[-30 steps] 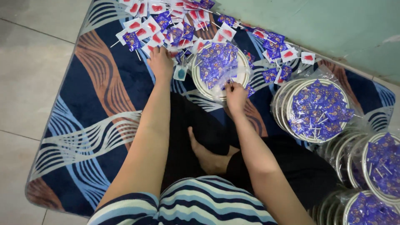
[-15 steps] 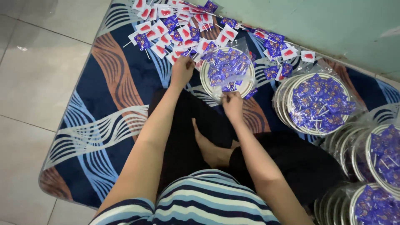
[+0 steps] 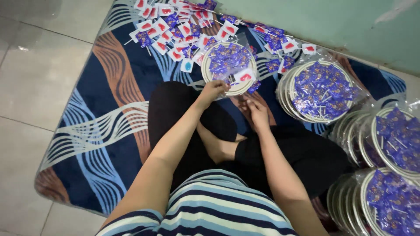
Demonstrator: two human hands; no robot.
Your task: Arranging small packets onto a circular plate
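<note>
On the blue rug (image 3: 109, 109), two hands work by a round plate (image 3: 227, 89) of purple candy packets (image 3: 225, 57).

The left hand (image 3: 213, 91) pinches a small white packet (image 3: 243, 78), it seems; the right hand (image 3: 257, 111) is curled, just beside.

Posture: seated cross-legged, bare foot (image 3: 218, 150) tucked between the knees.
Left arm (image 3: 168, 150): bare, extended forward, slightly bent at the elbow.
Left hand (image 3: 213, 91): fingers curled, knuckles up, tips pinched together.
Right arm (image 3: 280, 175): bare, extended forward, shorter reach than the left.
Right hand (image 3: 257, 112): fingers bent downward, loosely closed.
Hands: apart, left ahead of right.
</note>
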